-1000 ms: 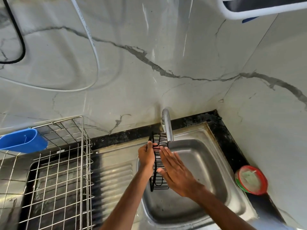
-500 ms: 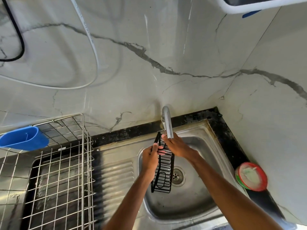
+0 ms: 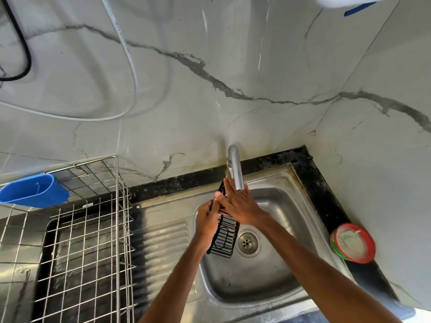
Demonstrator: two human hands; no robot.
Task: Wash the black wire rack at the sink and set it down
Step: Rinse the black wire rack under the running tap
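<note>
- I see the black wire rack (image 3: 224, 240) held on end over the sink (image 3: 268, 287), slanting from just under the tap's spout down to a spot just left of the drain (image 3: 247, 242).
- My left hand (image 3: 207, 219) grips the rack's left edge near the upper half, fingers curled round the wire.
- My right hand (image 3: 241, 206) lies flat against the rack's upper part. Its fingers are straight and pressed together, tips pointing far, toward the wall.
- The chrome tap (image 3: 235, 170) rises from the far rim of the sink. Its spout ends just beside the right hand's fingers, and I cannot tell whether water is running.
- A steel wire dish basket (image 3: 117, 206) stands on the drainboard to the left, with a blue plastic holder (image 3: 32, 191) hung on its far-left side.
- A red-rimmed round tub (image 3: 353, 243) of pale soap sits on the dark counter strip right of the sink.
- On the marbled wall (image 3: 256, 66), a white cable (image 3: 130, 66) and a black cable (image 3: 25, 54) loop at the far left.
</note>
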